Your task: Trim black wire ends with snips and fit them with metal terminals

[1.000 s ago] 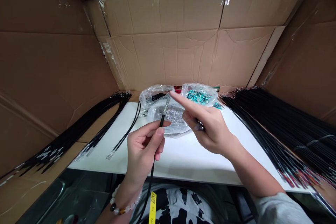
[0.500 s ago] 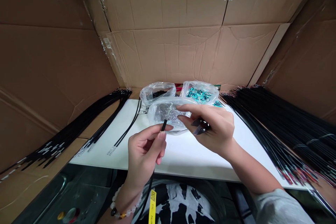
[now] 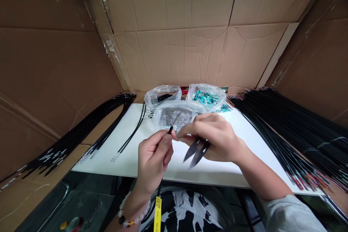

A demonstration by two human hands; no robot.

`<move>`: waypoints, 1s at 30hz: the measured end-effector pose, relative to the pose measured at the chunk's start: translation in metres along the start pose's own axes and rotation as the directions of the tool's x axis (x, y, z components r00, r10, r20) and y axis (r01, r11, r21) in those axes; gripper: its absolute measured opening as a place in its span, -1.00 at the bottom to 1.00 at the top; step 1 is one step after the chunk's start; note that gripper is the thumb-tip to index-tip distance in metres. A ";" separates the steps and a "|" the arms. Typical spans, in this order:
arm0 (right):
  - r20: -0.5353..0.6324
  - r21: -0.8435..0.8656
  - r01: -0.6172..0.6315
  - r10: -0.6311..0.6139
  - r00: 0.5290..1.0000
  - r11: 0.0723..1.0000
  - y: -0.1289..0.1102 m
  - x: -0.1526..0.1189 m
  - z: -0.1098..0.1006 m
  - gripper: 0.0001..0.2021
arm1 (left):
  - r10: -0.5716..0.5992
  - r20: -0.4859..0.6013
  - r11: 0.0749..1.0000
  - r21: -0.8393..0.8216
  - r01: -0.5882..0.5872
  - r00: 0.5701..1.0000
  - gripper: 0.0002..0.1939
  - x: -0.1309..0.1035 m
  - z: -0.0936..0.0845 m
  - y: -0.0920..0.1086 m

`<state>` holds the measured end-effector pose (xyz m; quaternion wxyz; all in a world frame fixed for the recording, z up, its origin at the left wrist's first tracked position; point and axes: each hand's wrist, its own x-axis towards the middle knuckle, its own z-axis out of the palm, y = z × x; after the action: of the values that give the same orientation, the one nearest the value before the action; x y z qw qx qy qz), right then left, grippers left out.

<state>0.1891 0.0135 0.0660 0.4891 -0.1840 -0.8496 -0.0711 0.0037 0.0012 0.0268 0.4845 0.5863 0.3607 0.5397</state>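
Between thumb and fingers, my left hand (image 3: 156,154) pinches a black cable (image 3: 170,129) near its upper end. Thin strands seem to stick out of that end. My right hand (image 3: 213,136) has its thumb and index finger together beside the cable end; whatever is between those fingertips is too small to tell. Dark scissors-like snips (image 3: 198,151) are held in the same hand, blades slightly apart and pointing down-left. Behind the hands lies an open clear bag of small silvery pieces (image 3: 179,115). A yellow label (image 3: 158,214) hangs on the cable below my left hand.
Two more bags hold black pieces (image 3: 164,98) and teal pieces (image 3: 206,98). Black cable bundles lie at left (image 3: 89,134) and right (image 3: 293,127). A few cables (image 3: 133,134) rest on the white table (image 3: 217,170). Cardboard walls (image 3: 174,58) surround it.
My right hand has moved left and down to the cable end, its thumb and index finger closing together. The snips have swung into fuller view. My left hand has shifted slightly right.
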 end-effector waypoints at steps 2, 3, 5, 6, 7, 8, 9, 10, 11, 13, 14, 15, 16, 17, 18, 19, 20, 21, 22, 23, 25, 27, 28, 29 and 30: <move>-0.121 0.242 -0.255 0.290 0.949 0.936 -0.002 0.003 -0.002 -0.93 | 0.029 -0.009 0.999 -0.031 -0.029 1.000 -0.63 0.001 -0.001 -0.002; -0.130 0.364 -0.367 0.437 0.890 0.856 -0.003 0.005 -0.003 -0.97 | 0.053 -0.012 0.998 -0.030 -0.053 0.999 -0.64 0.001 -0.002 -0.004; -0.009 0.532 -0.530 0.631 0.776 0.660 -0.003 0.007 -0.004 -0.90 | 0.101 -0.014 0.995 -0.012 -0.102 0.995 -0.64 0.002 -0.003 -0.007; 0.091 0.575 -0.585 0.666 0.741 0.572 -0.003 0.008 -0.004 -0.86 | 0.124 -0.009 0.992 0.000 -0.124 0.992 -0.63 0.002 -0.003 -0.008; 0.186 0.596 -0.625 0.671 0.717 0.503 -0.002 0.009 -0.004 -0.84 | 0.146 0.003 0.989 0.010 -0.146 0.989 -0.63 0.002 -0.003 -0.009; 0.255 0.610 -0.649 0.662 0.705 0.455 -0.002 0.009 -0.003 -0.83 | 0.167 0.014 0.986 0.022 -0.168 0.986 -0.63 0.002 -0.003 -0.010; 0.303 0.622 -0.659 0.647 0.700 0.422 -0.001 0.009 -0.001 -0.84 | 0.186 0.021 0.981 0.042 -0.187 0.982 -0.63 0.002 -0.003 -0.011; 0.330 0.634 -0.661 0.632 0.701 0.402 0.000 0.009 0.000 -0.84 | 0.207 0.024 0.975 0.075 -0.208 0.978 -0.65 0.002 -0.004 -0.012; 0.344 0.641 -0.660 0.622 0.703 0.392 0.001 0.009 0.001 -0.86 | 0.231 0.026 0.965 0.119 -0.233 0.973 -0.66 0.002 -0.004 -0.012; 0.358 0.636 -0.662 0.608 0.709 0.397 0.004 0.008 0.003 -0.89 | 0.283 0.044 0.935 0.210 -0.286 0.958 -0.68 0.003 -0.007 -0.011; 0.373 0.627 -0.667 0.597 0.710 0.402 0.007 0.007 0.002 -0.90 | 0.298 0.065 0.923 0.235 -0.305 0.952 -0.69 0.004 -0.010 -0.010; 0.395 0.616 -0.677 0.585 0.708 0.403 0.010 0.007 0.001 -0.91 | 0.296 0.102 0.922 0.231 -0.312 0.950 -0.69 0.005 -0.012 -0.009; 0.426 0.604 -0.689 0.569 0.703 0.400 0.013 0.006 0.000 -0.93 | 0.270 0.161 0.935 0.192 -0.298 0.949 -0.67 0.006 -0.015 -0.007; 0.475 0.591 -0.707 0.541 0.694 0.388 0.016 0.006 -0.001 -0.95 | 0.213 0.243 0.960 0.127 -0.249 0.946 -0.65 0.008 -0.018 -0.006; 0.531 0.584 -0.724 0.503 0.682 0.366 0.020 0.006 -0.002 -0.94 | 0.140 0.344 0.984 0.055 -0.169 0.929 -0.61 0.009 -0.021 -0.005; 0.590 0.580 -0.742 0.454 0.667 0.336 0.023 0.006 -0.003 -0.93 | 0.060 0.448 0.998 -0.013 -0.061 0.892 -0.58 0.010 -0.024 -0.005; 0.649 0.580 -0.759 0.396 0.650 0.295 0.026 0.007 -0.002 -0.91 | -0.009 0.542 0.997 -0.065 0.052 0.841 -0.56 0.011 -0.025 -0.005; 0.701 0.582 -0.776 0.333 0.631 0.245 0.029 0.007 0.000 -0.90 | -0.059 0.613 0.983 -0.100 0.151 0.788 -0.54 0.012 -0.026 -0.005; 0.745 0.577 -0.793 0.273 0.609 0.194 0.030 0.007 0.003 -0.89 | -0.091 0.658 0.967 -0.121 0.224 0.748 -0.52 0.012 -0.026 -0.007; 0.780 0.570 -0.809 0.214 0.588 0.147 0.032 0.007 0.006 -0.89 | -0.106 0.679 0.953 -0.139 0.269 0.727 -0.51 0.012 -0.026 -0.009; 0.802 0.556 -0.822 0.179 0.570 0.125 0.032 0.007 0.012 -0.87 | -0.104 0.674 0.935 -0.184 0.303 0.732 -0.51 0.011 -0.024 -0.014; 0.708 0.587 -0.784 0.343 0.618 0.203 0.032 0.006 0.015 -0.83 | -0.082 0.608 0.925 -0.250 0.288 0.790 -0.56 0.011 -0.022 -0.018; 0.592 0.611 -0.745 0.471 0.654 0.265 0.031 0.006 0.015 -0.80 | -0.072 0.549 0.919 -0.287 0.269 0.833 -0.61 0.011 -0.021 -0.019; 0.449 0.635 -0.700 0.582 0.678 0.325 0.030 0.006 0.015 -0.78 | -0.065 0.474 0.917 -0.319 0.241 0.878 -0.66 0.012 -0.021 -0.020; 0.319 0.655 -0.657 0.652 0.688 0.374 0.029 0.006 0.014 -0.75 | -0.064 0.389 0.919 -0.335 0.206 0.919 -0.70 0.012 -0.021 -0.019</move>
<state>0.1867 0.0459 0.0622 0.5035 -0.2943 -0.6614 0.4716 -0.0128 0.0214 0.0106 0.6822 0.5488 0.1950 0.4420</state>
